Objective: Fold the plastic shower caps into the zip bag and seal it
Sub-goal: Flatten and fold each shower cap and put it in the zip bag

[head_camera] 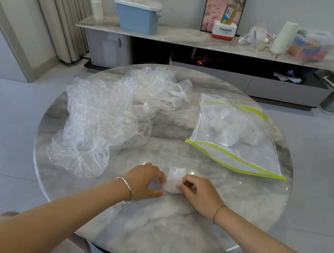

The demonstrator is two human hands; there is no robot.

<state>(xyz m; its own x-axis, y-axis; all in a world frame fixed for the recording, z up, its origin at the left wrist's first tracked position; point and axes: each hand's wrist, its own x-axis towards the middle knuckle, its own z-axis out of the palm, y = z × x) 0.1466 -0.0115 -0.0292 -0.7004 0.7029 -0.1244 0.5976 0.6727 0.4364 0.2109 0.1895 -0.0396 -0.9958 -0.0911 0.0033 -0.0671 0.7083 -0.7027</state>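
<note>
Hands meet at the near middle of the round marble surface (168, 229), both on one small, tightly folded shower cap (173, 182) that lies on the surface between them. The left hand (145, 180), with a silver bangle (128, 189) on its wrist, has its grip closed on the wad's left end, with fingertips and thumb curled in to pinch it. The right hand (199, 193), which wears a thin bracelet (219, 212), pinches the right end the same way with its fingers bent.

A loose heap of clear shower caps (107, 113) sprawls over the left half of the surface, well apart from the hands. The zip bag (235, 140) lies flat on the right half with whitish folded caps inside it. Its yellow-green mouth faces the near edge, and the two strips there lie slightly apart.
</note>
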